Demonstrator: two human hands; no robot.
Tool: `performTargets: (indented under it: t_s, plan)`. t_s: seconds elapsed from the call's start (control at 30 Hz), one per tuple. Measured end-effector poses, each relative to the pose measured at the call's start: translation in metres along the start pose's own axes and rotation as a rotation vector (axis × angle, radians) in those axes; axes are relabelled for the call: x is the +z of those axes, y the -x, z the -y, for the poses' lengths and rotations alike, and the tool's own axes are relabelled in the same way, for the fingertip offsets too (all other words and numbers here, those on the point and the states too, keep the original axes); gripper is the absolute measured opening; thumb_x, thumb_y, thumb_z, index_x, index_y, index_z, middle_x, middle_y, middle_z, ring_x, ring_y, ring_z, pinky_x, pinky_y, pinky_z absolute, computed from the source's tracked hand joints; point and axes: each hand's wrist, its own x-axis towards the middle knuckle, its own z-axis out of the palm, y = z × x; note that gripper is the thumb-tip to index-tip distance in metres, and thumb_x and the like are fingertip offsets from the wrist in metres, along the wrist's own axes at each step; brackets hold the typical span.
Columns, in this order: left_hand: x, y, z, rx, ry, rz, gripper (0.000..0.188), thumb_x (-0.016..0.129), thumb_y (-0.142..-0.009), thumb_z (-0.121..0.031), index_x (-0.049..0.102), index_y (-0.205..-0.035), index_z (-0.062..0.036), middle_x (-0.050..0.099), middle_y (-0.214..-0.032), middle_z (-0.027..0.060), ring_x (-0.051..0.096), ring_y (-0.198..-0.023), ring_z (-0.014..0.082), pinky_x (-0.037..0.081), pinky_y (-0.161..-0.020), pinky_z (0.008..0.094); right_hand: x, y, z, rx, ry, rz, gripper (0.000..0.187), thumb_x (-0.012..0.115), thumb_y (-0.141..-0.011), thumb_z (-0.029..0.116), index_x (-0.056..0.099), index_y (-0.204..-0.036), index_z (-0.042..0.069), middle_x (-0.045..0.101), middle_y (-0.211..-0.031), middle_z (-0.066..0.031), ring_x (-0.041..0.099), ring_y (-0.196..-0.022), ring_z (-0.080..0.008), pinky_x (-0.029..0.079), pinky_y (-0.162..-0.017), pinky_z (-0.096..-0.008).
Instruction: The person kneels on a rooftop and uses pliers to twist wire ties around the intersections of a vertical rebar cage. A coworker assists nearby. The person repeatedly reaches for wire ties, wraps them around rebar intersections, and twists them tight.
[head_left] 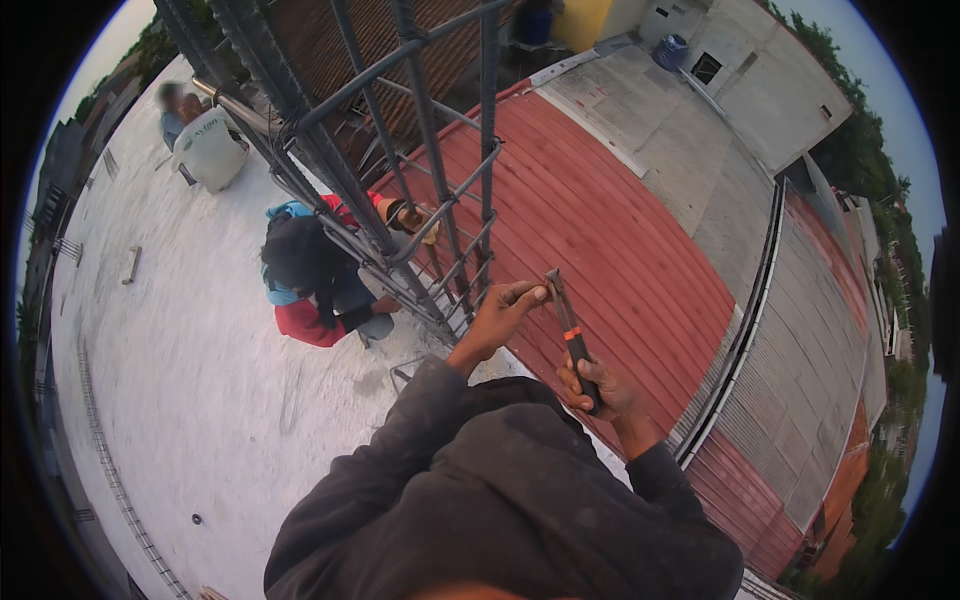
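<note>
My right hand (605, 393) grips a pair of pincers (572, 338) by black handles with orange bands, their jaws pointing up and away. Beside those jaws, the thumb and forefinger of my left hand (510, 308) are pinched together. Whatever they hold, if anything, is too small to make out. Just beyond my left hand rises a rebar column cage (488, 110), its long bars crossed by tied stirrups. A co-worker (305, 265) in a dark head covering and red and blue clothes crouches left of the cage, one hand (408, 216) reaching to its bars.
A pale concrete slab (190, 330) spreads to the left, with a bar cage (100, 430) along its edge. Another person (178, 105) sits near a white sack (211, 150). Past the slab's right edge lies a lower red corrugated roof (610, 220), then grey roofing (640, 110).
</note>
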Motion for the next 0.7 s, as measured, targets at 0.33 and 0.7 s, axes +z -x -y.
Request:
performTargets:
  t_s: [0.33, 0.7]
  plan:
    - [0.008, 0.049, 0.004, -0.156, 0.516, 0.063, 0.021, 0.066, -0.112, -0.024, 0.071, -0.116, -0.0041, 0.07, -0.092, 0.0034, 0.068, -0.081, 0.0134, 0.059, -0.076, 0.0351, 0.027, 0.02, -0.068, -0.053, -0.188, 0.087, 0.031, 0.068, -0.11, 0.035, 0.054, -0.11, 0.008, 0.054, -0.084, -0.0022, 0.058, -0.058, -0.0099, 0.047, -0.056, -0.0243]
    - [0.028, 0.077, -0.035, 0.661, -0.738, 0.016, 0.016, 0.058, -0.11, -0.008, 0.066, -0.117, 0.0032, 0.071, -0.095, 0.0225, 0.07, -0.087, 0.0455, 0.054, -0.076, 0.046, 0.038, 0.065, -0.116, -0.124, 0.01, 0.005, 0.058, 0.054, -0.115, 0.042, 0.038, -0.162, 0.013, 0.071, -0.122, -0.02, 0.074, -0.1, -0.025, 0.059, -0.078, -0.031]
